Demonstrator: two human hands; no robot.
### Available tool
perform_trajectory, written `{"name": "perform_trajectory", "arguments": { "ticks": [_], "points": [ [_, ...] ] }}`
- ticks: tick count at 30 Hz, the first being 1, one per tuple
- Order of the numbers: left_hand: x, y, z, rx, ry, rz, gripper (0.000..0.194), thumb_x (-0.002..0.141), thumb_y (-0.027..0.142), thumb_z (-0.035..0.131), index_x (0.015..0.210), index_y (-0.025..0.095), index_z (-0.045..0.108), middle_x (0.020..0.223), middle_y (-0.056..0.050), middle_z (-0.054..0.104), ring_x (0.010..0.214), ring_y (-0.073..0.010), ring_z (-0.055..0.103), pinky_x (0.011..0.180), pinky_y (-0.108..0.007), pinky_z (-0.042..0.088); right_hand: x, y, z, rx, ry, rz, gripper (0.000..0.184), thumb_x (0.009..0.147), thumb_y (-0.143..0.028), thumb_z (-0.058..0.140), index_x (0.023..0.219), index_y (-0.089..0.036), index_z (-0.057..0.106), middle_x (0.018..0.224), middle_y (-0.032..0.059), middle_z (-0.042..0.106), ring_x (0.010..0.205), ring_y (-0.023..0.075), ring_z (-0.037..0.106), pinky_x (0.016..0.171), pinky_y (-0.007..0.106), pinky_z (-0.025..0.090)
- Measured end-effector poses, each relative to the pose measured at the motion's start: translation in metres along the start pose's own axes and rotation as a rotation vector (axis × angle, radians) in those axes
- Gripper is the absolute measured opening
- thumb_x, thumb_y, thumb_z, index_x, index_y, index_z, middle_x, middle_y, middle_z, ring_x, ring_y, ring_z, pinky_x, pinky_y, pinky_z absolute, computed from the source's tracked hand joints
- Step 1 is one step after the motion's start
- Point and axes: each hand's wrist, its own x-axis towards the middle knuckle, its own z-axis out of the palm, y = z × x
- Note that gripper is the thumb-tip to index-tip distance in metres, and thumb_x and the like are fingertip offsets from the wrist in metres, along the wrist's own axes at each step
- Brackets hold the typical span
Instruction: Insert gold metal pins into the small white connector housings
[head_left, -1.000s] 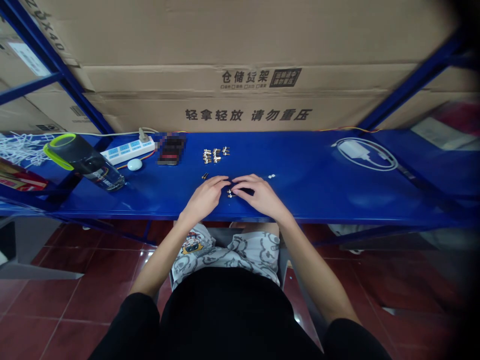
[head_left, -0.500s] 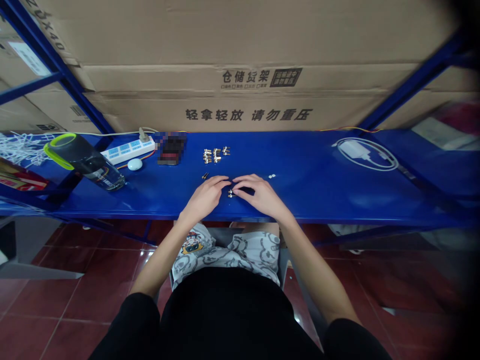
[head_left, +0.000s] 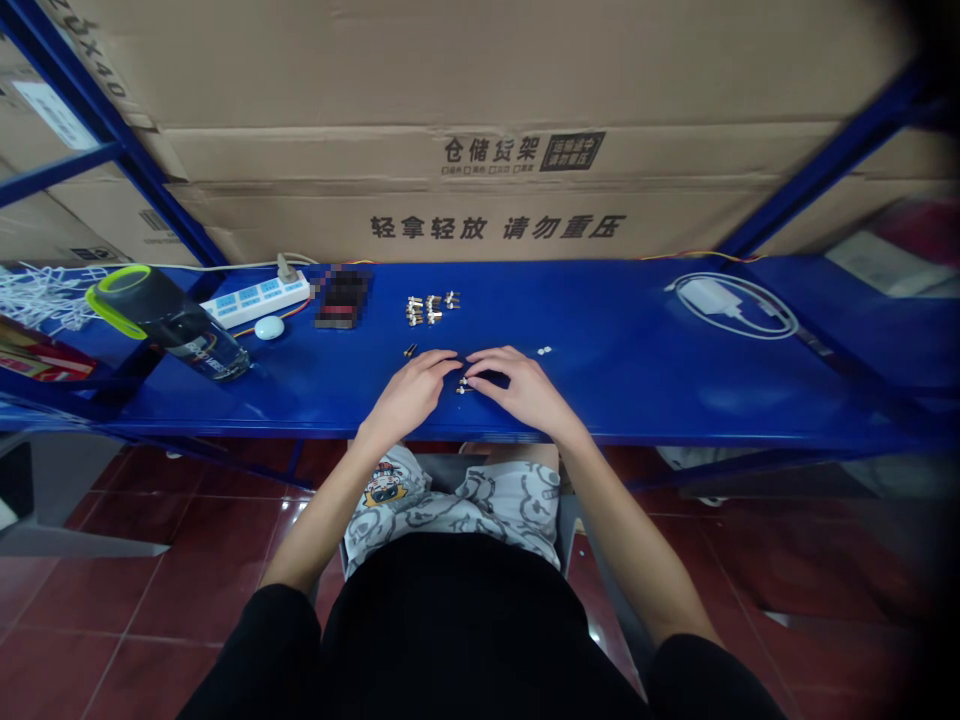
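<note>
Both my hands rest on the front of a blue metal shelf [head_left: 645, 370]. My left hand [head_left: 409, 393] and my right hand [head_left: 519, 386] have curled fingers, and their fingertips meet around a small silver metal part [head_left: 463, 386]. A tiny dark and brass piece [head_left: 409, 351] lies just beyond my left hand. Farther back sits a cluster of several small silver parts [head_left: 430, 309]. Two tiny white bits [head_left: 544, 351] lie beyond my right hand.
At the left lie a dark bottle with a green rim [head_left: 166, 323] on its side, a white power strip [head_left: 256, 296], a pale round object [head_left: 268, 327] and a dark device [head_left: 342, 297]. A coiled white charger [head_left: 729, 302] sits far right. Cardboard boxes [head_left: 487, 215] wall the back.
My fingers have shifted very slightly around the small part; nothing else has moved.
</note>
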Motion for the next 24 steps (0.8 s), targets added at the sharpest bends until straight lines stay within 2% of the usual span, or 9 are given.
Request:
{"name": "perform_trajectory", "arguments": {
  "ticks": [10,24],
  "points": [
    [0.0,0.0024,-0.0022,-0.01,-0.007,-0.007,0.044,0.096,0.0,0.041,0.131,0.018,0.063,0.145,-0.007,0.059,0.136,-0.0206,0.054,0.118,-0.042,0.044,-0.0011,0.0044,-0.0015,0.003,0.02,-0.007,0.017,0.095,-0.033,0.06,0.093,-0.027,0.075,0.12,0.0034,0.074,0.111,0.0255,0.065,0.101,0.048,0.05],
    [-0.0008,0.0026,-0.0009,-0.015,-0.015,-0.023,0.046,0.097,0.0,0.038,0.132,0.019,0.06,0.148,-0.006,0.056,0.139,-0.0192,0.053,0.117,-0.041,0.046,0.0005,-0.0025,-0.003,-0.004,-0.027,-0.019,0.022,0.098,-0.035,0.055,0.095,-0.029,0.075,0.122,0.0029,0.073,0.114,0.026,0.065,0.104,0.051,0.049]
  ]
}}
